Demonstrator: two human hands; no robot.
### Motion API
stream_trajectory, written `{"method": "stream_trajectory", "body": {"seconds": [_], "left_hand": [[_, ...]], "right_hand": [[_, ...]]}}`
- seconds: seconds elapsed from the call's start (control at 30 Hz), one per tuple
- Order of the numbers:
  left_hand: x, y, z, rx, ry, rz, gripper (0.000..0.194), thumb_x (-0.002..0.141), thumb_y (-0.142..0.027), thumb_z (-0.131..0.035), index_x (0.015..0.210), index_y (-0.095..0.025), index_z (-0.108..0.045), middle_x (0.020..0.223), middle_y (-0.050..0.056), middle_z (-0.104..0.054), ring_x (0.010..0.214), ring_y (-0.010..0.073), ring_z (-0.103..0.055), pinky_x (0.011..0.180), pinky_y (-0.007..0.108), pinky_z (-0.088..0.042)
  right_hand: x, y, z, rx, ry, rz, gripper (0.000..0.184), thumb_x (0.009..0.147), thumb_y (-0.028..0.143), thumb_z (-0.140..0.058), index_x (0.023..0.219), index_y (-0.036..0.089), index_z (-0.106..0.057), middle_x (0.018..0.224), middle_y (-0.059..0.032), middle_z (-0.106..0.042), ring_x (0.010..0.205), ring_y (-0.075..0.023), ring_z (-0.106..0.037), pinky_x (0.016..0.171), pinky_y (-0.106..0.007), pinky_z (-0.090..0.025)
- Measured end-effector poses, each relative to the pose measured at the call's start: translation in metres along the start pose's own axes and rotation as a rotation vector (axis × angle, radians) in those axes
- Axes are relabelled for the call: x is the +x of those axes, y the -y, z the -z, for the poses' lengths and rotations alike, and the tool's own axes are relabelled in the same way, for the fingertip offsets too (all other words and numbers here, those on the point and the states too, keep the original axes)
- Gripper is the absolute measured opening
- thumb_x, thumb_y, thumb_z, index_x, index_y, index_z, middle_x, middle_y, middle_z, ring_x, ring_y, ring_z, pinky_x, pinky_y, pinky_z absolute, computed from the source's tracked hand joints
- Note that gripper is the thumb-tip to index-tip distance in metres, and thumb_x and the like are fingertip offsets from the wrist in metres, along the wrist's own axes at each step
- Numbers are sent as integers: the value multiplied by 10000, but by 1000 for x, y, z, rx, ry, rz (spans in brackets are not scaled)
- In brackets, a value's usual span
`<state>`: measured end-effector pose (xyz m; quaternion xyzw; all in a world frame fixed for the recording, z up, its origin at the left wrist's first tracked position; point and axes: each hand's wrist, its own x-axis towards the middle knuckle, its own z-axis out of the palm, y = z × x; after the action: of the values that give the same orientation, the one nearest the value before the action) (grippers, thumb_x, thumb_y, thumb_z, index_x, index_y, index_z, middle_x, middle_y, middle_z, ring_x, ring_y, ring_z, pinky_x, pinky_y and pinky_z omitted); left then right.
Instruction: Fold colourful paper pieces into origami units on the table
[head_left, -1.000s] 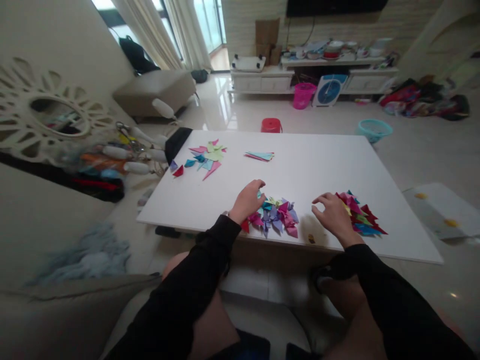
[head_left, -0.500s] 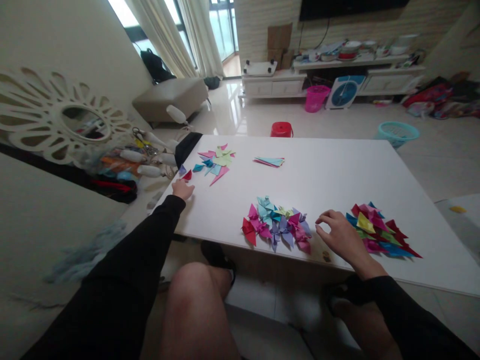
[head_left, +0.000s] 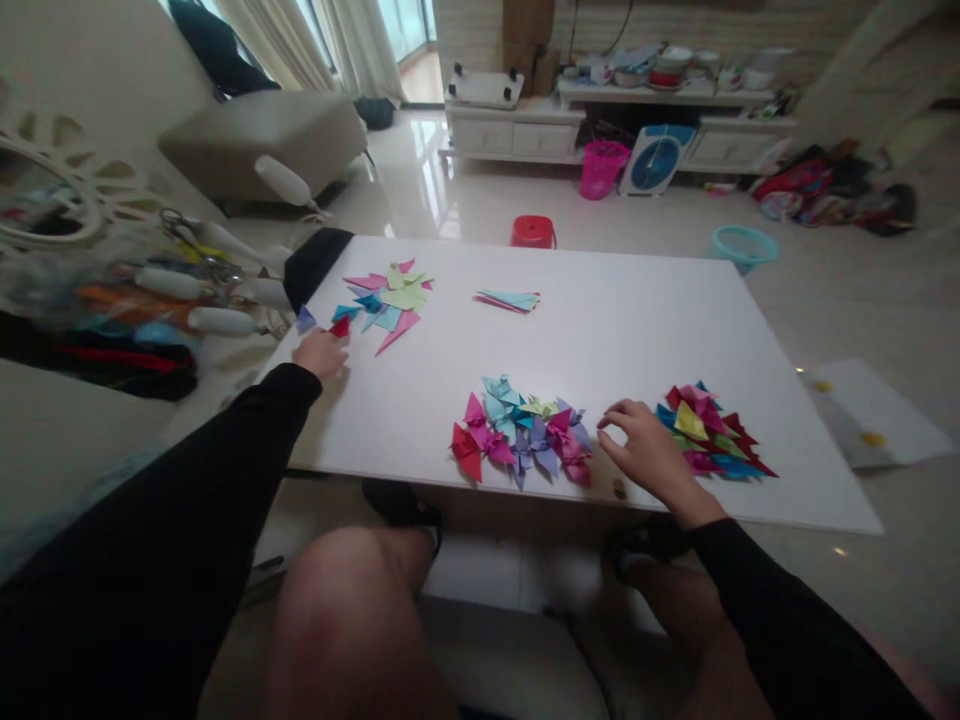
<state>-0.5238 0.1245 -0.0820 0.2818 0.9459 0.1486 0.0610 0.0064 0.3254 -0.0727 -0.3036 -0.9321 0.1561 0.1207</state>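
On the white table (head_left: 615, 330), my left hand (head_left: 321, 353) is at the left edge, its fingers closed on a small red folded paper piece (head_left: 340, 327). A purple paper piece (head_left: 304, 318) lies just beyond it, and a loose spread of pink, green and blue folded papers (head_left: 401, 292) is to its right. My right hand (head_left: 646, 450) hovers over the near side with curved fingers, thumb and forefinger apart, holding nothing. It is between a cluster of folded paper cranes (head_left: 525, 435) and a heap of bright folded papers (head_left: 712, 430).
A thin stack of folded paper strips (head_left: 510, 300) lies toward the table's far side. A black object (head_left: 319, 265) sits at the far left corner, beside a stand with white arms (head_left: 225, 320). Beyond are a red stool (head_left: 533, 230) and a turquoise basket (head_left: 745, 245).
My view has shifted, moving the scene left and up. My left hand has slid the red paper piece slightly right, away from the purple one. My right hand has kept its place.
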Motion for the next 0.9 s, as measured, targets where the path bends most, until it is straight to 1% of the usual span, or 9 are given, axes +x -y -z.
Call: {"method": "stream_trajectory", "body": {"seconds": [0.07, 0.17, 0.27, 0.33, 0.43, 0.53, 0.67, 0.8, 0.9], "left_hand": [[-10, -23, -3, 54, 27, -177, 199, 857, -265, -625, 899, -73, -659, 1058, 93, -670, 1062, 209, -572, 1066, 320, -416], [-49, -81, -1, -32, 63, -510, 241, 858, -236, -570, 992, -90, -707, 1104, 81, -685, 934, 180, -604, 986, 330, -470], [-118, -157, 7, -233, 153, -793, 193, 834, -229, -586, 943, -163, -731, 1026, 60, -717, 917, 202, -644, 895, 317, -498], [-171, -203, 7, -359, 195, -921, 154, 835, -201, -592, 914, -172, -721, 968, 53, -714, 876, 197, -653, 849, 315, -499], [-235, -248, -13, -465, 286, -1040, 77, 814, -118, -605, 834, -172, -655, 858, 34, -686, 810, 182, -639, 785, 296, -488], [-265, -261, -42, -477, 354, -1065, 104, 852, -103, -622, 932, -169, -626, 878, 39, -682, 798, 183, -632, 746, 291, -479], [-264, -259, -70, -393, 382, -1136, 106, 904, -107, -616, 988, -164, -646, 956, 68, -681, 891, 205, -648, 792, 300, -482], [-251, -262, -76, -307, 349, -1151, 73, 929, -134, -619, 904, -171, -677, 949, 65, -648, 867, 190, -634, 777, 283, -477], [-246, -267, -74, -237, 324, -1161, 95, 947, -165, -616, 893, -173, -694, 941, 64, -639, 851, 186, -627, 758, 279, -476]], "right_hand": [[0, 4, 3, 21, -3, -1, 118, 900, 223, -597, 847, 220, -702, 979, -93, -665, 988, -268, -601, 903, -409, -492], [-1, 6, 6, 28, -7, -1, 111, 899, 198, -610, 843, 212, -705, 983, -86, -663, 993, -257, -592, 893, -389, -478], [-2, 5, 9, 50, -30, -24, 101, 899, 191, -618, 855, 208, -708, 986, -83, -662, 1001, -255, -589, 899, -382, -467], [-3, 4, 13, 91, -66, -42, 94, 897, 185, -617, 869, 206, -705, 982, -79, -663, 998, -250, -593, 908, -380, -462], [-4, -1, 21, 155, -156, -72, 98, 906, 182, -600, 879, 204, -692, 946, -67, -664, 953, -236, -600, 895, -374, -459], [-7, -5, 30, 213, -261, -102, 124, 926, 183, -564, 872, 200, -675, 907, -60, -669, 899, -224, -605, 850, -363, -461], [-10, -2, 38, 286, -322, -57, 177, 968, 194, -517, 880, 205, -670, 897, -55, -680, 888, -215, -612, 826, -356, -467], [-11, 4, 39, 295, -233, 72, 153, 945, 167, -559, 874, 210, -687, 911, -57, -672, 926, -221, -610, 868, -370, -473], [-10, 5, 34, 267, -150, 94, 119, 893, 130, -615, 889, 210, -703, 932, -58, -660, 946, -228, -606, 880, -378, -480]]}}
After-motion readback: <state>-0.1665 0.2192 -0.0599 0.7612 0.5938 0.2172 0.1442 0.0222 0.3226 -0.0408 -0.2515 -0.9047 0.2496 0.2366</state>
